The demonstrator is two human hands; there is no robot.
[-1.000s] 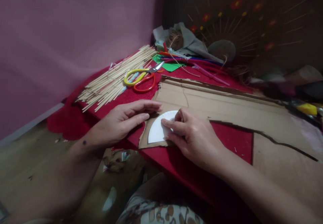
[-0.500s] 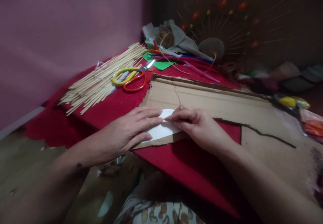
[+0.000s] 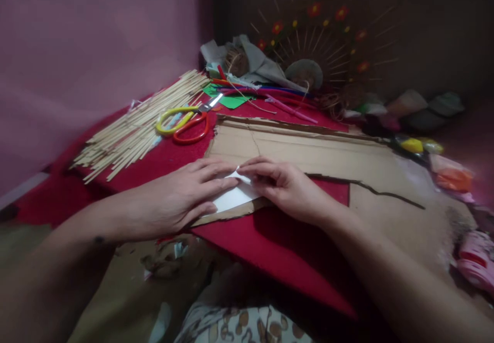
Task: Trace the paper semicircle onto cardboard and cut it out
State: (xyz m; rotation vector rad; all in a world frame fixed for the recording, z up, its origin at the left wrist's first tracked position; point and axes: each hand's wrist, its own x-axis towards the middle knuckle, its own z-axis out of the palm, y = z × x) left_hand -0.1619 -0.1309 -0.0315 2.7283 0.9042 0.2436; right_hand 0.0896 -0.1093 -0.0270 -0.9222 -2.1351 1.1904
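A white piece of paper [image 3: 235, 195] lies on brown cardboard [image 3: 328, 156], near the cardboard's front edge. My left hand [image 3: 193, 191] rests flat on the paper's left part, fingers stretched out and pressing it down. At the paper's upper right edge, my right hand [image 3: 285, 186] has thumb and fingers closed on it, and a small part of the edge stands raised between the two hands. The fingers hide part of the sheet. Beyond my left hand lie scissors [image 3: 193, 124] with one yellow and one red handle.
A bundle of thin wooden sticks [image 3: 142, 121] lies at left on the red cloth [image 3: 231, 245]. Green paper [image 3: 231, 101], fuzzy coloured stems and twine [image 3: 236, 62] sit behind. Yellow and orange items [image 3: 454, 178] and a pink object [image 3: 476, 260] are at right.
The view has turned slightly right, so everything sits further left. The paper's upper edge is now lifted and bent under my right fingers; my left hand stays flat on the paper.
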